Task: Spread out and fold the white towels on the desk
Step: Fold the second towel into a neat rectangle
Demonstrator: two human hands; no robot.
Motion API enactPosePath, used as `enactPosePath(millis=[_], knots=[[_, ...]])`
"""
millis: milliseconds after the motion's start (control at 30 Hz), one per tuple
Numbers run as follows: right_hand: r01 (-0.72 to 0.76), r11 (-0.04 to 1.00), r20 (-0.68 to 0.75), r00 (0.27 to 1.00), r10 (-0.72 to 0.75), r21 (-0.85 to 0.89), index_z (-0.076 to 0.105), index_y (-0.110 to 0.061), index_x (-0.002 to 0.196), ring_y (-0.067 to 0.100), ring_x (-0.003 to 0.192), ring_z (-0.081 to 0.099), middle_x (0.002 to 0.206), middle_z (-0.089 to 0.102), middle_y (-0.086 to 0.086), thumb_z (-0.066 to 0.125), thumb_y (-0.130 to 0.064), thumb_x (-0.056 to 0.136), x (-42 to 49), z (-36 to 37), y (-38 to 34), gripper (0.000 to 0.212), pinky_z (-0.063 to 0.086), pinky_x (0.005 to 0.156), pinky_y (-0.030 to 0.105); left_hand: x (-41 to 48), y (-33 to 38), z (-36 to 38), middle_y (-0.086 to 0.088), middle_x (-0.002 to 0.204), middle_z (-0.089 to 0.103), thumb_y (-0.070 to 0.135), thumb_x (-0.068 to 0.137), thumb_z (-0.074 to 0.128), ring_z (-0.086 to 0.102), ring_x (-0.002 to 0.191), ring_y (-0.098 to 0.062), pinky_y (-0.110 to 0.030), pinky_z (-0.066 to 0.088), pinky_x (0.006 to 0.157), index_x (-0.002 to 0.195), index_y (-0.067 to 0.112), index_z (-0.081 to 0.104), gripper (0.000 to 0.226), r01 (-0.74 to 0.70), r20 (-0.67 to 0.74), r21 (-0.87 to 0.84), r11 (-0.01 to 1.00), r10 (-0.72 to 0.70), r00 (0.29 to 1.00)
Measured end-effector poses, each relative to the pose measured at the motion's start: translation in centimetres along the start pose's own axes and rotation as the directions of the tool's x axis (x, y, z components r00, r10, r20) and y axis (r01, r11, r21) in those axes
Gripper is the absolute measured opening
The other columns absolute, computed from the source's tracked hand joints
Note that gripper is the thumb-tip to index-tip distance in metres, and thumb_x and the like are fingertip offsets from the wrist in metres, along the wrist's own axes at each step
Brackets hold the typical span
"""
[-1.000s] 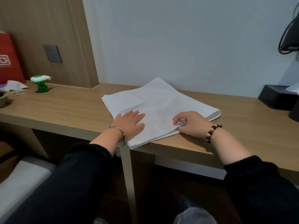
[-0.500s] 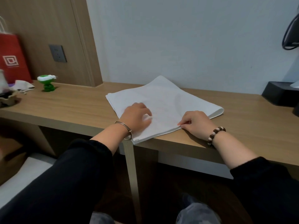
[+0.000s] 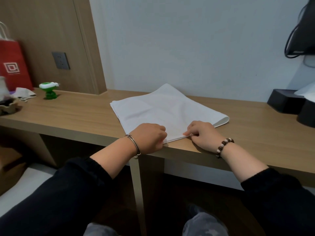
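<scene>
Left hand (image 3: 150,138): flat on the cloth with fingers spread a second ago; now curled tight on the near corner of the white towel (image 3: 163,108).
Right hand (image 3: 202,135): slid back to the near edge; now pinching it with thumb and fingertips (image 3: 187,133).
Towel: lying flat and folded on the desk (image 3: 76,116), stretching away from both hands toward the wall.
Meaning: smoothing looks done; probably ready to lift the near edge for the next fold.
Writing: red paper bag (image 3: 13,65), far to the left of the left hand, with a white square logo; tiny words under it too blurry to read.
</scene>
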State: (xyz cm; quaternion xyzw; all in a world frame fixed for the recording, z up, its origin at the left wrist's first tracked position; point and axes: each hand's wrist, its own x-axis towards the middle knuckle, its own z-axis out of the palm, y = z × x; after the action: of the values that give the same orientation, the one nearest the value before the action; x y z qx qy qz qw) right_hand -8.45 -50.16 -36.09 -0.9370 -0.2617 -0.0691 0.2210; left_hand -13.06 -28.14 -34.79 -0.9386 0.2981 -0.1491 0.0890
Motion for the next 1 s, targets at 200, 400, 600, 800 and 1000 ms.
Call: enactPosePath(millis=[200,400,600,800,1000], knots=[[-0.232,0.971,-0.282,0.929,0.24,0.062,0.069,-0.017,0.078,0.017,0.107,0.047,0.104,0.056,-0.001,0.044,0.001,0.086,0.7,-1.2,3.0,0.031,0.036,0.097,0.031,1.1,1.1,0.8,0.006,0.071,0.043,0.048,0.093,0.039,0.045,0.064,-0.014,-0.029,0.04,0.06,0.074,0.02,0.046,0.035,0.237,0.057,-0.195,0.952,-0.23,0.972],[-0.569,0.697,-0.283,0.822,0.494,-0.436,0.062,-0.013,0.092,0.026,0.09,0.053,0.1,0.064,0.009,0.032,-0.024,0.095,1.5,-3.0,5.3,0.032,0.038,0.087,0.038,2.2,0.8,1.4,0.0,0.063,0.05,0.039,0.094,0.044,0.043,0.057,-0.014,-0.027,0.034,0.053,0.059,0.018,0.046,0.041,0.386,0.111,-0.339,0.858,-0.371,0.922],[-0.463,0.823,-0.064,0.881,0.47,-0.328,0.044,-0.013,0.132,0.033,0.122,0.043,0.134,0.047,0.013,0.032,-0.053,0.092,4.2,-0.6,-0.3,0.057,0.037,0.096,0.045,2.2,-2.3,1.1,-0.005,0.108,0.056,0.024,0.093,0.043,0.051,0.104,-0.025,-0.036,0.046,0.087,0.105,0.015,0.061,0.024,0.623,0.096,-0.263,0.737,-0.622,0.777],[-0.435,0.798,0.142,0.836,0.53,-0.418,0.033,-0.021,0.139,0.033,0.132,0.031,0.144,0.035,0.009,0.03,-0.064,0.091,4.3,0.1,-0.1,0.065,0.027,0.105,0.057,2.7,-2.3,0.7,-0.006,0.112,0.06,0.03,0.092,0.044,0.055,0.104,-0.026,-0.034,0.046,0.086,0.109,0.014,0.063,0.03,0.573,0.186,-0.135,0.809,-0.547,0.816],[-0.466,0.62,-0.08,0.835,0.545,-0.631,0.013,-0.019,0.15,0.036,0.144,0.004,0.158,0.007,0.012,0.028,-0.03,0.097,6.5,-2.5,0.5,0.056,0.001,0.111,0.063,5.2,-0.8,-0.9,-0.003,0.104,0.068,0.022,0.092,0.05,0.059,0.101,-0.021,-0.028,0.045,0.082,0.103,0.016,0.072,0.025,0.489,0.218,-0.582,0.649,-0.455,0.863]])
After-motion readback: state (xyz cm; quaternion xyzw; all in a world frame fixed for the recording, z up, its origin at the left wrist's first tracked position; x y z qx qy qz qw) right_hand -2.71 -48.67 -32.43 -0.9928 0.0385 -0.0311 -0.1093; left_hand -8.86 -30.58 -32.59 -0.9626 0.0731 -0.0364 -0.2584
